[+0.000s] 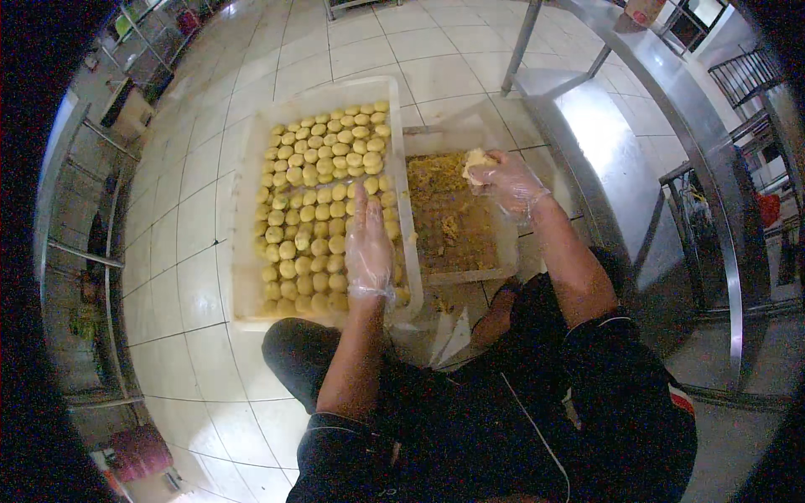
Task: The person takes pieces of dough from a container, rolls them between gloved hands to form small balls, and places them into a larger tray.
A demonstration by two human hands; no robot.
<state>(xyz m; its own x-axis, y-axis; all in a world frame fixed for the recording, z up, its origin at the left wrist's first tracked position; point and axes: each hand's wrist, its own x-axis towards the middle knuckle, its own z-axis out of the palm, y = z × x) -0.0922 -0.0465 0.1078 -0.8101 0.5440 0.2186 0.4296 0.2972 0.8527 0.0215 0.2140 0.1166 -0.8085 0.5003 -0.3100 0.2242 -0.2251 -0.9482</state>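
My right hand (pixel 512 179), in a clear plastic glove, grips a pale yellow lump of dough (pixel 476 166) above the right side of a shallow tub (pixel 462 275). Crumbly brown-yellow mixture (pixel 453 207) covers that tub's bottom. My left hand (pixel 370 251), gloved the same way, is held flat with its fingers pointing away from me. It hovers over the right part of a large translucent plastic tray (pixel 409 239), and I see nothing in it. Rows of small round yellow dough balls (pixel 314 210) fill the tray; the hand hides some of them.
Both containers rest on a white tiled floor (pixel 188 264). A stainless steel table (pixel 666 82) with a lower shelf (pixel 591 119) stands close on the right. Metal racks (pixel 82 251) line the left, with a pink item (pixel 139 451) low down. My dark-clothed knee (pixel 302 349) touches the tray's near edge.
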